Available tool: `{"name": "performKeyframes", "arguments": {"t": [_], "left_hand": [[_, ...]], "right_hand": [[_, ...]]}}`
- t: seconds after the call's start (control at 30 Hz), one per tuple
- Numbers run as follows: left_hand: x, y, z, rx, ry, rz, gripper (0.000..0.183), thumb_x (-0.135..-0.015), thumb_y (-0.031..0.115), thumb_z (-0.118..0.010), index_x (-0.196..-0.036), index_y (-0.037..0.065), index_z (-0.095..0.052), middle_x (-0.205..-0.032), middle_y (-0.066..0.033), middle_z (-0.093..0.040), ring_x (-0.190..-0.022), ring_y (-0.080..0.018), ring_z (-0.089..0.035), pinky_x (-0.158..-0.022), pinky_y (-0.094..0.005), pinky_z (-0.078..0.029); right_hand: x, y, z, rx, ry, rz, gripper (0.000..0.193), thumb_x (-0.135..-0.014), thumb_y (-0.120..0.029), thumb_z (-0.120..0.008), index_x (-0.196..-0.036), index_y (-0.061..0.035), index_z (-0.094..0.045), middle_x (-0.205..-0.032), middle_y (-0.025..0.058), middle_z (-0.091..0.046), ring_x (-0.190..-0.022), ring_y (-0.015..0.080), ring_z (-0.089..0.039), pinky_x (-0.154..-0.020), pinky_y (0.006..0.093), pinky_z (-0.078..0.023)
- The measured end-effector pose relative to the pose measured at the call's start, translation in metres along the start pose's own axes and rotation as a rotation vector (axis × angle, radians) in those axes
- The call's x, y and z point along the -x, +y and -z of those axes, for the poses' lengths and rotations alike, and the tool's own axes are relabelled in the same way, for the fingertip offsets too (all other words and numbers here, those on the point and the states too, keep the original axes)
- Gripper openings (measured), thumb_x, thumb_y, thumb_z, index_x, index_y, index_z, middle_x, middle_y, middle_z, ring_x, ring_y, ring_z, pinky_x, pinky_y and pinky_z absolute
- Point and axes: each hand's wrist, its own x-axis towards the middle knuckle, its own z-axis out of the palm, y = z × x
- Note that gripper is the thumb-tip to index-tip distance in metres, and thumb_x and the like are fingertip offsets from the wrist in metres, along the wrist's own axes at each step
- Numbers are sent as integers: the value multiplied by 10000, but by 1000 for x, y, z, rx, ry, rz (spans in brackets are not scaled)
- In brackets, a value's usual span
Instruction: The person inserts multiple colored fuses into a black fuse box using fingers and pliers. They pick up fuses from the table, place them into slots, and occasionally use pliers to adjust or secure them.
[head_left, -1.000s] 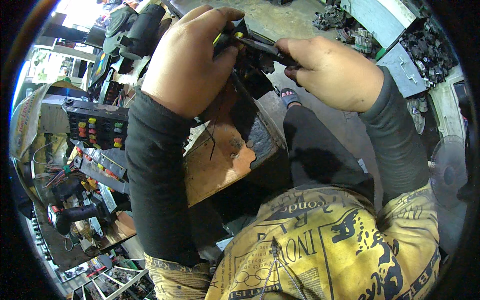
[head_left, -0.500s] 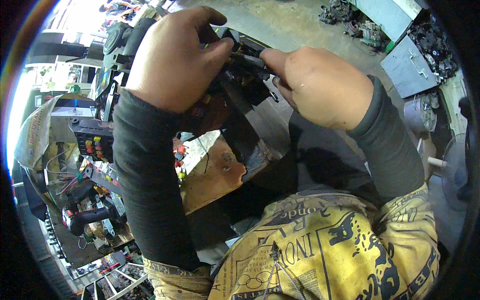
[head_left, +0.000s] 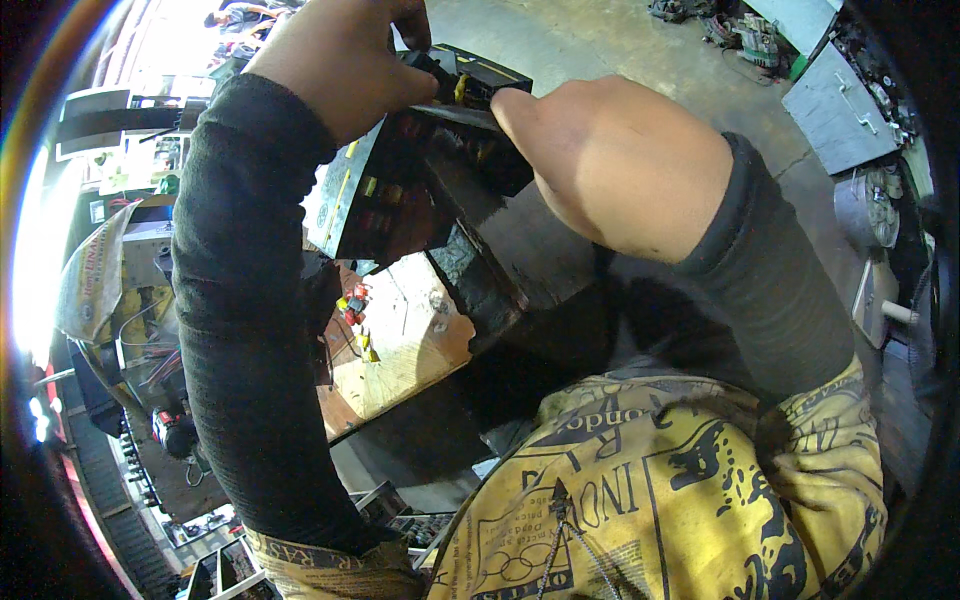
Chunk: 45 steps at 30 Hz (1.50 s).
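My left hand [head_left: 345, 65] is at the upper middle, its thumb and fingers closed on a small black plastic part [head_left: 428, 70] that looks like a connector. To the right, my right hand [head_left: 615, 165] is curled with its thumb against the same spot; what its fingers grip is hidden behind the hand. A yellow bit [head_left: 460, 88] shows between the two hands. Under and behind them stands a dark box [head_left: 362, 195] with yellow edge lines. Small red and yellow pieces [head_left: 353, 303], fuse-like, lie on the wooden board [head_left: 400, 375] below.
A cordless drill [head_left: 175, 432] lies partly visible on the cluttered bench at left. A plastic bag [head_left: 92, 275] hangs beyond it. At far right are a grey metal cabinet [head_left: 840, 105], a metal drum [head_left: 868, 208] and greasy machine parts [head_left: 757, 45] on the floor.
My view has shifted. Both hands appear higher and still close together, with the left forearm further left. More of the dark box and the small coloured pieces shows now.
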Motion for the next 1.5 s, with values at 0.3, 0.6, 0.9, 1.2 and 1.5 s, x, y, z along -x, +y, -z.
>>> {"name": "performKeyframes", "arguments": {"t": [0.3, 0.6, 0.9, 1.2, 1.5], "left_hand": [[0, -3, 6, 79, -82, 40, 289, -782, 141, -775, -1051, 75, -693, -990, -92, -674, -925, -233, -652, -820, -369, -539], [0, 0, 11, 139, -149, 111, 235, -813, 137, -762, -1031, 73, -700, -951, -43, -680, -863, -185, -646, -788, -332, -540], [-1, -1, 10, 63, -156, 46, 262, -797, 160, -802, -1032, 90, -709, -949, -24, -686, -838, -168, -629, -768, -314, -534], [16, -1, -13, 405, 99, 107, 253, -824, 196, -821, -994, 55, -696, -933, -32, -689, -806, -156, -644, -744, -322, -544], [41, -2, -27, 132, 391, -84, 209, -765, 151, -822, -864, 10, -702, -882, -123, -669, -773, -295, -689, -709, -357, -549]], "right_hand": [[37, 7, -7, -304, -89, -320, 224, -879, -87, -620, -1082, -14, -562, -824, 251, -627, -832, 455, -610, -698, 523, -462], [34, 15, -26, -819, -55, -480, 189, -957, -117, -542, -1110, -16, -587, -797, 106, -617, -733, 203, -614, -629, 356, -474], [-16, 5, -45, -1078, 274, -612, 207, -952, -64, -598, -1157, -38, -582, -854, 34, -618, -676, 97, -581, -513, 255, -451], [-63, 61, -48, -871, 177, -129, 499, -796, -81, -723, -1220, 34, -486, -957, 178, -641, -909, 197, -618, -800, 351, -498], [-87, 82, -50, -1199, -128, 44, 747, -783, -137, -839, -1383, 44, -434, -1180, 97, -637, -1046, 152, -577, -934, 301, -488]]}}
